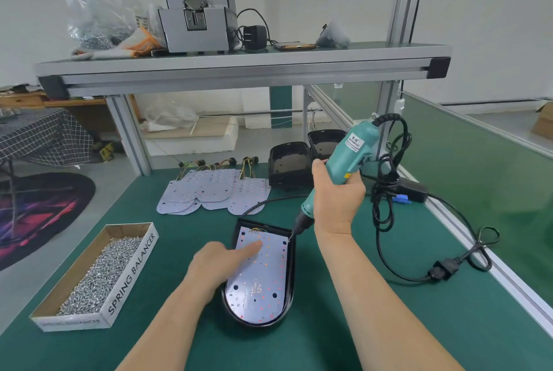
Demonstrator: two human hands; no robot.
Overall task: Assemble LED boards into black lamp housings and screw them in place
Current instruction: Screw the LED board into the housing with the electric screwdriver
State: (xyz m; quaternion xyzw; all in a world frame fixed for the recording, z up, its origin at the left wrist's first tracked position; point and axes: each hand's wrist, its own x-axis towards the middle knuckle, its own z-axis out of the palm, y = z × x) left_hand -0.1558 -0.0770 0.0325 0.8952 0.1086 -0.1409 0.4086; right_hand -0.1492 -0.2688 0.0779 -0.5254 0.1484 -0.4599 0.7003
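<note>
A black lamp housing (288, 290) lies on the green table in front of me with a white LED board (263, 275) seated inside it. My left hand (218, 266) presses the board down with a straight forefinger near its upper middle. My right hand (336, 200) grips a teal electric screwdriver (344, 158), tilted, with its bit tip at the board's upper right corner hole. Several loose LED boards (215, 191) with wire tails lie farther back. Two empty black housings (287, 167) stand behind them.
A cardboard box of screws (95, 275) marked SPRING BALANCER sits at the left. The screwdriver's black cable (389, 191) loops to the right, down to a connector (443, 269). An aluminium shelf (239, 71) with a screw feeder machine (197, 11) spans overhead.
</note>
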